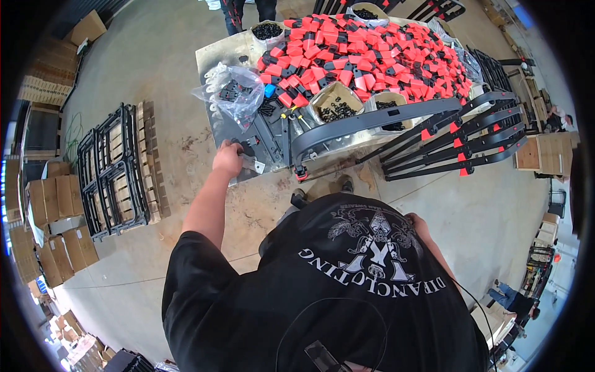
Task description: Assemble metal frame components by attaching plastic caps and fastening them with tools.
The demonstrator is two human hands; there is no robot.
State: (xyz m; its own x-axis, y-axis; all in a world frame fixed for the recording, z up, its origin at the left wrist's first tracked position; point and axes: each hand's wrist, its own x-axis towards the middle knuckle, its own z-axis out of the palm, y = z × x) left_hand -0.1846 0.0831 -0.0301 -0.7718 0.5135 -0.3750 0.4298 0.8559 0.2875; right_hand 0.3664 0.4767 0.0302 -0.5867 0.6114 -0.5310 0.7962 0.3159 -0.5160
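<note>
At the near left corner of the worktable (221, 56), my left hand (228, 159) is closed, its fingers curled; what they hold, if anything, is hidden. Just beyond the fingertips lies a small black part with a red bit (252, 141). A flat light metal plate (258, 166) lies beside the hand. Farther in are a clear plastic bag of dark parts (237, 93), flat black bars (268, 137) and yellow-tipped tools (295, 114). A curved black frame bar (378, 116) spans the near edge. Only part of my right hand (418, 222) shows beside my shirt; its fingers are hidden.
A big heap of red and black plastic caps (365, 56) covers the table, with bags of small black fittings (336, 110) around it. More black frames (458, 139) jut out at right. Frames on a pallet (114, 173) stand left. A person's legs (248, 13) show behind the table.
</note>
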